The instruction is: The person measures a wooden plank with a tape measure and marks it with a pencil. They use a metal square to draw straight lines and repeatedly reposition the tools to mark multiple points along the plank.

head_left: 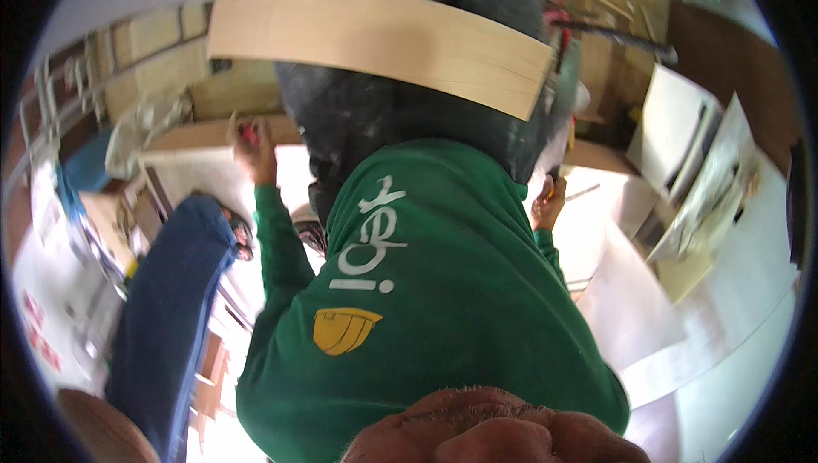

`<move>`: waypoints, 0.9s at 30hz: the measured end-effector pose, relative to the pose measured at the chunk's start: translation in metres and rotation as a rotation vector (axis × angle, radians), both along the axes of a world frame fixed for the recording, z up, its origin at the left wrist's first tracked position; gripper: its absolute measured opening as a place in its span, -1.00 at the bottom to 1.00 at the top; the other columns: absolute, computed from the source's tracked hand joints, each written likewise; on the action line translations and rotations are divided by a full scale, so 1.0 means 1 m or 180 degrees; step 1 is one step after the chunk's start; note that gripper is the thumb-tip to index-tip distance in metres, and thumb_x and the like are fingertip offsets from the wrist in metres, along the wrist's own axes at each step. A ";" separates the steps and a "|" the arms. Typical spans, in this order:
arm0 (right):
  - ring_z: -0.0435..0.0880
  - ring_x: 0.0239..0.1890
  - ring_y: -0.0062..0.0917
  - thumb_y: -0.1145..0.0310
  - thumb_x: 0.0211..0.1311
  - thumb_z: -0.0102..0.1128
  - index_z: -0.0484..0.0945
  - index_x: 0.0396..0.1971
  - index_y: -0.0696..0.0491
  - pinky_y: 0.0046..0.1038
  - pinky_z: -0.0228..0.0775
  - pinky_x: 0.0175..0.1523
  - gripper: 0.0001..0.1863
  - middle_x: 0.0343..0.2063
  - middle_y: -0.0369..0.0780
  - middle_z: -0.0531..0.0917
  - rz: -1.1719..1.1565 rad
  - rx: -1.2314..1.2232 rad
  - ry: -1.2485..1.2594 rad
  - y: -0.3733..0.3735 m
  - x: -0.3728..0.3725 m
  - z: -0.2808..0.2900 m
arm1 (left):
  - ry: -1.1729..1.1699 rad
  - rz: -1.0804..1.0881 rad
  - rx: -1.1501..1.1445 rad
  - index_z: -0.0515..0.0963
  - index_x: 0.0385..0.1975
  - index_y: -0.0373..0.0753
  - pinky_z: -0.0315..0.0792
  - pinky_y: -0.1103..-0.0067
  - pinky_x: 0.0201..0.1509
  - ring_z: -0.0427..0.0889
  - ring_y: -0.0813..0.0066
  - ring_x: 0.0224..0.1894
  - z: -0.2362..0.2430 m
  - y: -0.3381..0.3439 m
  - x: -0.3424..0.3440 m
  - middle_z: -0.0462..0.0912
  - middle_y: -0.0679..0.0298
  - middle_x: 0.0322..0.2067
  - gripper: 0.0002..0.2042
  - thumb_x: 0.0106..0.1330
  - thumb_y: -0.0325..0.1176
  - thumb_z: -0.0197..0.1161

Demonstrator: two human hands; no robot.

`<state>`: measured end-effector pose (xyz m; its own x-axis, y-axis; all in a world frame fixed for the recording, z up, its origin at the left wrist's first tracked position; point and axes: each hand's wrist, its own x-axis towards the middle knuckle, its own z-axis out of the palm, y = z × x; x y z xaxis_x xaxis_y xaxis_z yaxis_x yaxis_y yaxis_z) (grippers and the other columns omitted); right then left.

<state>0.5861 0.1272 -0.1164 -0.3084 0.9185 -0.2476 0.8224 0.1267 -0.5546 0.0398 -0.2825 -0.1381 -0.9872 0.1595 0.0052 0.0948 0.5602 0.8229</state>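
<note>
Panels, pale and flat, lie to both sides of you: a white panel (pixel 187 172) with a brown edge at left of centre, and a whitish surface (pixel 588 216) at right of centre. At the upper left of the frame, note the metal rack (pixel 53 101) of thin bars and, beside it, a crumpled, translucent plastic bag (pixel 141 131). At the upper right, a white rectangular piece (pixel 669 126) stands tilted near a flat brown surface (pixel 724 80); clear, wrinkled sheeting (pixel 707 199) hangs below it.

A board (pixel 375 41) of light, smooth wood spans the upper centre of the frame, long and narrow, its edges bowed by the lens. It crosses in front of your dark trousers (pixel 341 114), which carry pale, dusty marks; whether it rests on them cannot be told. Your green sweatshirt (pixel 452 241), soft-knit with a yellow helmet emblem, fills the centre. A long blue fabric form (pixel 170 310) occupies the lower left.

Your left hand (pixel 256 156), left of centre, has its fingers curled around a small red item (pixel 248 133). Your right hand (pixel 547 201), right of centre, has its fingers bent around a dark-and-yellow item (pixel 552 184); its full shape is too small to tell.
</note>
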 end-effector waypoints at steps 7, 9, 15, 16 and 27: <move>0.69 0.08 -0.08 0.00 0.65 0.36 0.57 0.15 0.25 -0.06 0.57 0.24 -0.45 -0.01 0.04 0.69 0.0458 0.0266 -0.0257 0.021 0.032 -0.024 | 0.0488 -0.0866 -0.0926 0.58 0.42 -0.13 0.68 0.23 0.18 0.77 -0.03 0.05 -0.026 0.017 -0.035 0.72 0.00 0.07 -0.45 0.43 -0.36 0.51; 0.69 0.13 0.07 0.01 0.67 0.32 0.54 0.18 0.27 0.05 0.57 0.23 -0.45 0.01 0.10 0.70 0.1075 0.0987 -0.0652 0.030 0.019 -0.019 | 0.0345 -0.0848 -0.0941 0.59 0.42 -0.06 0.69 0.18 0.14 0.77 -0.10 0.04 -0.037 0.008 -0.031 0.71 0.01 0.06 -0.46 0.43 -0.33 0.50; 0.73 0.01 0.06 -0.06 0.78 0.12 0.56 0.33 0.19 0.05 0.55 0.14 -0.42 0.03 0.09 0.71 0.0407 -0.0127 -0.0451 0.085 -0.004 -0.036 | -0.0062 -0.0707 -0.1762 0.58 0.42 0.09 0.70 0.03 0.04 0.77 -0.22 0.03 -0.022 0.015 -0.007 0.67 0.06 0.07 -0.49 0.46 -0.26 0.42; 0.74 0.02 0.05 -0.04 0.78 0.10 0.56 0.37 0.17 0.04 0.53 0.15 -0.43 0.04 0.09 0.73 0.0558 0.0069 -0.0850 0.087 -0.007 -0.047 | -0.0043 -0.0677 -0.1811 0.57 0.42 0.09 0.70 0.03 0.04 0.77 -0.23 0.03 -0.020 0.017 -0.004 0.67 0.06 0.08 -0.49 0.46 -0.26 0.41; 0.77 0.12 0.07 -0.21 0.72 -0.09 0.65 0.42 0.13 0.07 0.46 0.24 -0.26 0.10 0.17 0.80 0.0479 0.0111 -0.2035 0.098 0.033 -0.119 | -0.0557 -0.0970 -0.1685 0.59 0.38 0.14 0.72 0.02 0.02 0.79 -0.13 0.06 -0.013 0.027 -0.022 0.68 0.17 0.09 -0.51 0.45 -0.23 0.43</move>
